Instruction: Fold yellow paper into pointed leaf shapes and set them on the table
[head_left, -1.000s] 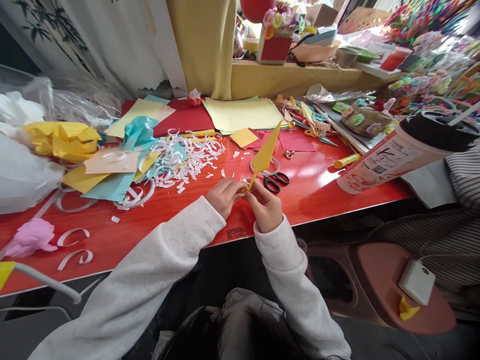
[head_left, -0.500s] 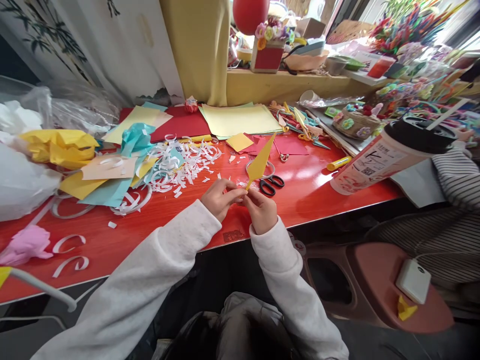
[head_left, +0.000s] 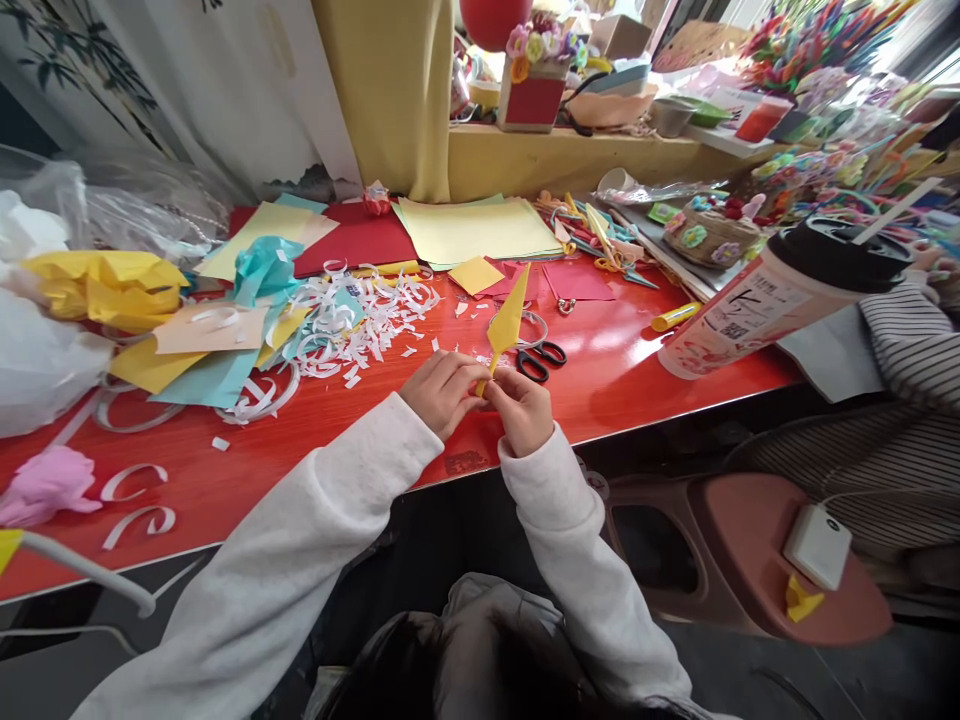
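A folded yellow paper piece [head_left: 508, 318] with a broad pointed top and a narrow lower end rises from between my hands, over the front of the red table [head_left: 607, 400]. My left hand [head_left: 444, 393] pinches its lower end from the left. From the right, my right hand [head_left: 523, 408] grips the same end, fingertips against those of the left. Just behind the hands lie black-handled scissors [head_left: 541, 361] and a roll of clear tape [head_left: 529, 328], partly hidden by the paper.
White paper shreds [head_left: 367, 320], coloured sheets [head_left: 480, 232] and crumpled paper [head_left: 105, 288] cover the left and back. A tall cup [head_left: 750, 310] stands at right, near a person's striped sleeve [head_left: 915, 345]. A stool [head_left: 750, 560] holds a white power bank [head_left: 819, 547].
The yellow paper now stands more upright, and a bit of its lower end shows below my left fingertips. My left fingers have curled further over it. The view has shifted slightly.
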